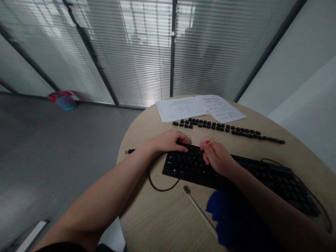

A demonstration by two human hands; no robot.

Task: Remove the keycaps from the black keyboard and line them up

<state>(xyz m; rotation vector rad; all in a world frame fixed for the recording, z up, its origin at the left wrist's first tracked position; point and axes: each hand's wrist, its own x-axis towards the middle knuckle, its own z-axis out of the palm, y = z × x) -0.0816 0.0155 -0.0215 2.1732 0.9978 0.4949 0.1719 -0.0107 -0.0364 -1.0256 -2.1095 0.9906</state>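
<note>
A crumpled blue cloth (pixel 231 220) lies at the near side of a round wooden table (pixel 157 217), partly beneath the person's right forearm, with a slim brush (pixel 199 206) just beside it, bristles pointing away. Beyond them, a black keyboard (pixel 189 164) stretches slantwise across the tabletop, a black cable (pixel 157 189) looping off its left end. The right hand (pixel 216 157) is above the keys, fingers closed around a thin wire tool (pixel 213 138), its fine prongs jutting upward. At the keyboard's far left corner, the left hand (pixel 172 140) grips the edge, thumb on the keys and fingers curled at the far side. Behind the hands, loose black keycaps (pixel 220 128) line up in uneven rows, and printed sheets (pixel 181 107) overlap near the table's far rim. A blue wastebasket (pixel 67 102) with a red liner stands on the floor at left, before a glass partition (pixel 141 63) with blinds.
</note>
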